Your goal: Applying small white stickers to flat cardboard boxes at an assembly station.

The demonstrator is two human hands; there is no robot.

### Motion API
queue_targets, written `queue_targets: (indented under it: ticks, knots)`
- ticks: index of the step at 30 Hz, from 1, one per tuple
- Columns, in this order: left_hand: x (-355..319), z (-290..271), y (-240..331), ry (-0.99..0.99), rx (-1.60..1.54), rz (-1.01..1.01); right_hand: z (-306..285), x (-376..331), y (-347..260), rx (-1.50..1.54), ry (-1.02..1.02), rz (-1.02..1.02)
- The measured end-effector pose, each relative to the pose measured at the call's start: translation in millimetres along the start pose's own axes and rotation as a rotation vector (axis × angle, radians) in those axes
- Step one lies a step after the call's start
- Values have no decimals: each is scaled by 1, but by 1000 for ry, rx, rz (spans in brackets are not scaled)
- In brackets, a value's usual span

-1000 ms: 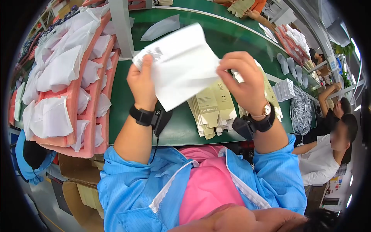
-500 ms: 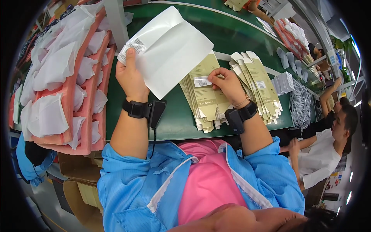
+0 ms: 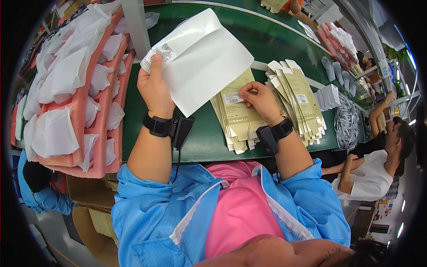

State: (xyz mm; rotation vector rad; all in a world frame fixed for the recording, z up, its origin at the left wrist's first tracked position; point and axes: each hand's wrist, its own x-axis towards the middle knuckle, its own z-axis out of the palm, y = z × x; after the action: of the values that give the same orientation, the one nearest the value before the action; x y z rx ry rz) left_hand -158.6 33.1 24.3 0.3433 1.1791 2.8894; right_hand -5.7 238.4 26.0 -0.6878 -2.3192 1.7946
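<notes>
My left hand (image 3: 155, 89) grips the lower left corner of a large white label sheet (image 3: 209, 62), thumb on top near a small printed barcode sticker (image 3: 165, 52). The sheet is creased across its middle and overlaps a fanned stack of flat olive-beige cartons (image 3: 240, 116). On the top carton of that stack lies a white label sticker (image 3: 231, 98). My right hand (image 3: 261, 101) has its thumb and forefinger pinched at the sticker's right end. To the right is a second stack of flat cartons (image 3: 302, 95), its top one bearing a similar label.
Pink foam trays (image 3: 95, 129) holding white-wrapped items are piled at the left of the green bench (image 3: 195, 144). At the right are small white cards (image 3: 328, 95) and a heap of grey cables (image 3: 347, 122). A person in white (image 3: 367, 178) sits at the far right.
The label sheet and my left hand have shifted slightly to the right. My right hand has moved a little down, staying at the sticker's right end.
</notes>
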Motion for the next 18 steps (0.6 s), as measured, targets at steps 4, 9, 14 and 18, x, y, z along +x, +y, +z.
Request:
queue_targets:
  ticks: [4,9,14,18]
  knots:
    - [-2,3,1,-19,-4,-2,12,2,9,-551,107,-341]
    - [0,0,4,-25,-30,23,18,-7,-5,-697,184,-533]
    - [0,3,7,-12,-45,74,0,-39,-43,-704,267,-611]
    - [-1,3,6,-16,-60,53,-34,-58,-66,-730,369,-664]
